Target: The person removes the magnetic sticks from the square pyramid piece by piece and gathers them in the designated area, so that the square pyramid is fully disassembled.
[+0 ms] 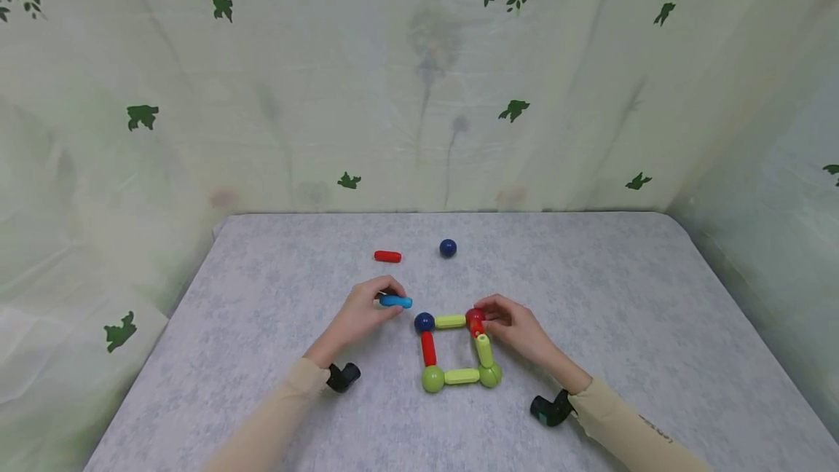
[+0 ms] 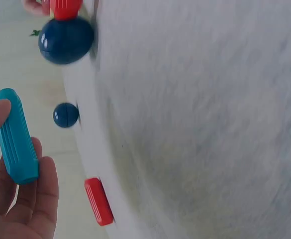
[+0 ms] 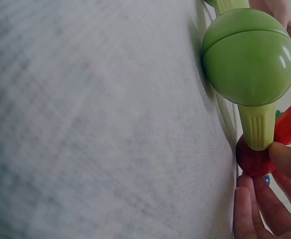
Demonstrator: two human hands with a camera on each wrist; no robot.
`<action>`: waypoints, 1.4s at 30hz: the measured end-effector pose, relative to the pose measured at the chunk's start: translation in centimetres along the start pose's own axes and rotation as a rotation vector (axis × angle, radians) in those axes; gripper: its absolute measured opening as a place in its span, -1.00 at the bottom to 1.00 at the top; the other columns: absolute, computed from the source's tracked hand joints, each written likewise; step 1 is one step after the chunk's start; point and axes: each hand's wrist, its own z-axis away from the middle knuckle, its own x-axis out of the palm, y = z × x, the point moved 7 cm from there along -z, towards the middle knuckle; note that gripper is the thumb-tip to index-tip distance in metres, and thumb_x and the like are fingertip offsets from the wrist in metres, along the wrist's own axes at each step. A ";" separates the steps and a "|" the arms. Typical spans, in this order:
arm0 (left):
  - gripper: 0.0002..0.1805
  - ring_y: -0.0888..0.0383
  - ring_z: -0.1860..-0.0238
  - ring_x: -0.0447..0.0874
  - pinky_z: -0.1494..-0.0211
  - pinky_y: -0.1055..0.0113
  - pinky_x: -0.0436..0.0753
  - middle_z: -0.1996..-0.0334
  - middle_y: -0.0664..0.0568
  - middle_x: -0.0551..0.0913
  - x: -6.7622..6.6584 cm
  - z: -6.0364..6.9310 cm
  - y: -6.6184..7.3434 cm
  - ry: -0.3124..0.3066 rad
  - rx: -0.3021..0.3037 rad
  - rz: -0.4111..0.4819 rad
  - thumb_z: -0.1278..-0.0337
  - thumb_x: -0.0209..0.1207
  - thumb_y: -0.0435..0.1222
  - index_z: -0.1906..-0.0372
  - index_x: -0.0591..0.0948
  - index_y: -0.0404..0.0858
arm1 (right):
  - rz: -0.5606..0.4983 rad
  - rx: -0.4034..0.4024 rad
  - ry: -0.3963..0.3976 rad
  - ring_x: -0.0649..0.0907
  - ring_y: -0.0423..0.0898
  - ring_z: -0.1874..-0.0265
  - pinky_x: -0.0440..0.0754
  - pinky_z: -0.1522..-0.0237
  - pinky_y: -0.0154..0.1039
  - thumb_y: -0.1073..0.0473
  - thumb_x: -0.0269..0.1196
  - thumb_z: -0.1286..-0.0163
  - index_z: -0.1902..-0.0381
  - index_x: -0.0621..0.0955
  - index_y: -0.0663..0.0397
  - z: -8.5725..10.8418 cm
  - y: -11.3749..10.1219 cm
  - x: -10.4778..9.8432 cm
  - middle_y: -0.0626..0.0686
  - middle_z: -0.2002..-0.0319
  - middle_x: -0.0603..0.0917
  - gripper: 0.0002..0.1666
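My left hand (image 1: 368, 309) pinches a light-blue plastic rod (image 1: 396, 301) between thumb and fingers, raised above the table left of a square of rods and balls. That square has a dark-blue ball (image 1: 424, 322) at its far left corner and a red ball (image 1: 475, 316) at its far right. Two green balls (image 1: 432, 379) form the near corners. Yellow-green rods (image 1: 462, 376) and a red rod (image 1: 428, 348) join them. With thumb and fingers, my right hand (image 1: 521, 328) grips the red ball. Another red rod (image 3: 290, 119) slants beside that ball in the right wrist view; its lower end is hidden.
Behind the square, a loose red rod (image 1: 387, 256) and a loose dark-blue ball (image 1: 448, 248) lie on the grey table (image 1: 262, 275). A pale curtain (image 1: 367, 93) with leaf patterns hangs at the table's far edge. Each wrist carries a black camera (image 1: 552, 409).
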 end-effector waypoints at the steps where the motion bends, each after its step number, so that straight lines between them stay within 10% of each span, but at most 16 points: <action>1: -0.82 0.13 0.26 0.53 0.01 0.14 0.56 0.28 0.12 0.61 -0.3 -0.2 -0.2 0.014 -0.010 -0.011 -0.08 0.30 -0.46 0.23 0.58 -0.20 | 0.002 0.000 0.001 0.62 0.01 0.07 0.58 0.05 -0.16 0.40 0.21 -0.31 -0.03 0.56 0.15 0.0 0.0 0.0 0.11 0.04 0.62 -0.67; 13: -0.84 0.06 0.19 0.54 0.04 0.18 0.57 0.20 0.02 0.64 -2.3 -2.7 -3.1 0.075 -0.138 -0.095 -0.11 0.27 -0.45 0.19 0.62 -0.25 | -0.018 0.021 0.008 0.62 -0.01 0.09 0.58 0.07 -0.17 0.38 0.21 -0.30 -0.01 0.57 0.15 -0.1 0.2 0.0 0.10 0.05 0.63 -0.69; 42: -0.87 -0.03 0.15 0.51 -0.03 0.10 0.53 0.23 -0.11 0.57 -2.4 -6.2 -6.1 0.056 -0.165 -0.270 -0.11 0.23 -0.52 0.23 0.61 -0.34 | 0.028 -0.019 -0.047 0.60 -0.08 0.13 0.57 0.06 -0.23 0.35 0.19 -0.35 -0.13 0.57 0.05 0.1 -0.3 0.2 0.03 -0.01 0.61 -0.61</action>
